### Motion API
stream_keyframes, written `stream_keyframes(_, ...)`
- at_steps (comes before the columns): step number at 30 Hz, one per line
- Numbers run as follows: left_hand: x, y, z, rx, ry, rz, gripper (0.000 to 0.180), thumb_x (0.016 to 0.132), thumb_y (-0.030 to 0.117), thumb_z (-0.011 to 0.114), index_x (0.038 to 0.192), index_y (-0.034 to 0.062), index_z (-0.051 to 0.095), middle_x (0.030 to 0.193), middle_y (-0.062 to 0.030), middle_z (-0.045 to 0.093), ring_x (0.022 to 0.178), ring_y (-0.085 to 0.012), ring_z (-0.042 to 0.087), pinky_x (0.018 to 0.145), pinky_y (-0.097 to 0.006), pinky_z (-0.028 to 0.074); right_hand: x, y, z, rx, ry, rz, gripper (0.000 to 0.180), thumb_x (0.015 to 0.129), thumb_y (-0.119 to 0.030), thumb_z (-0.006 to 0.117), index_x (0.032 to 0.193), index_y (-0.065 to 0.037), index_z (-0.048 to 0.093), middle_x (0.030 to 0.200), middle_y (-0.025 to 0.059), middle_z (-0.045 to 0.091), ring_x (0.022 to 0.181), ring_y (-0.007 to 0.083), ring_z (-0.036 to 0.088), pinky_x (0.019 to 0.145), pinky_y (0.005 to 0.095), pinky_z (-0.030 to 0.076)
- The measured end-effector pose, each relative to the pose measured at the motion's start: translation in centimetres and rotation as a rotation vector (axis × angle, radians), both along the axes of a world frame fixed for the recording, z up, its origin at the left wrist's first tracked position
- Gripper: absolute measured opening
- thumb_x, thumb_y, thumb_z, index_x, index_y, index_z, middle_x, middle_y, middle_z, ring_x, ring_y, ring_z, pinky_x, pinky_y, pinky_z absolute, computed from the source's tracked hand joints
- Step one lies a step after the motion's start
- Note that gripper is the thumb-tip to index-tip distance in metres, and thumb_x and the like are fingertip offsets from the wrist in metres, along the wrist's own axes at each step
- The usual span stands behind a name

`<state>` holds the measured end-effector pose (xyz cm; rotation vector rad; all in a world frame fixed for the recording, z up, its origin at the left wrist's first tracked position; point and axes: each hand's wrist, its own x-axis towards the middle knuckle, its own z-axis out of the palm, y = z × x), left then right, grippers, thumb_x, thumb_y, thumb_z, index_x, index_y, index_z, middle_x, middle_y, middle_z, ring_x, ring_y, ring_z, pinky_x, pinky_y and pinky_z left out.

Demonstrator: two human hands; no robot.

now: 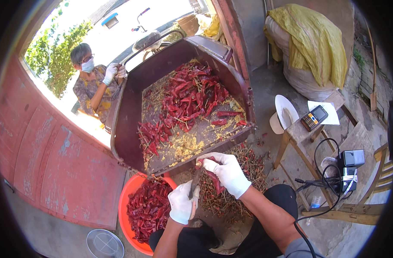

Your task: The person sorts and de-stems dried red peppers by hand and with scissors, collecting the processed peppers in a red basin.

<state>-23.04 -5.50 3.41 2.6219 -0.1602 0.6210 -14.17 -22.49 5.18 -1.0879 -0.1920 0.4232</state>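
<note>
My left hand (181,204), in a white glove, is closed on a dark metal cutting tool (195,182); its narrow blade points up toward my other hand. My gloved right hand (231,173) grips a dried red chili pepper (214,180), its stem end beside the tool's tip. Both hands are close together at the near edge of a maroon metal cart (130,96). Inside the cart lies a heap of dried chilies (190,94) with yellowish seeds scattered around. Below and left of my hands, an orange basin (123,209) holds many red chilies (148,211).
Cut stems (241,165) pile on the ground under the cart's edge. Across the cart, a masked person (95,81) rests gloved hands on its rail. At right, a wooden stool (297,132) bears a handheld device (314,118); black cables (323,182) run nearby. A round tray (105,244) lies lower left.
</note>
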Motion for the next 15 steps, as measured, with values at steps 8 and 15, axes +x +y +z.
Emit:
stream_keyframes(8, 0.4, -0.2, 0.3, -0.503, 0.339, -0.134, 0.023, 0.087, 0.014, 0.069, 0.105, 0.0, 0.07, 0.076, -0.0083, 0.066, 0.063, -0.0167, 0.06, 0.06, -0.03, 0.049, 0.3, 0.4, -1.0, 0.406, 0.479, 0.028, 0.016, 0.098, -0.013, 0.061, 0.1, 0.0, 0.071, 0.085, 0.0007, 0.068, 0.069, 0.007, 0.056, 0.068, 0.0238, 0.048)
stream_keyframes(15, -1.4, 1.6, 1.1, -0.556, 0.487, -0.079, 0.026, 0.092, 0.009, 0.064, 0.115, -0.0046, 0.066, 0.074, -0.003, 0.066, 0.06, -0.0057, 0.055, 0.055, -0.023, 0.046, 1.7, 0.1, -1.5, -0.069, -0.018, -0.311, 0.018, 0.096, -0.013, 0.062, 0.105, 0.001, 0.07, 0.088, 0.0005, 0.07, 0.07, 0.0049, 0.055, 0.064, 0.0234, 0.045)
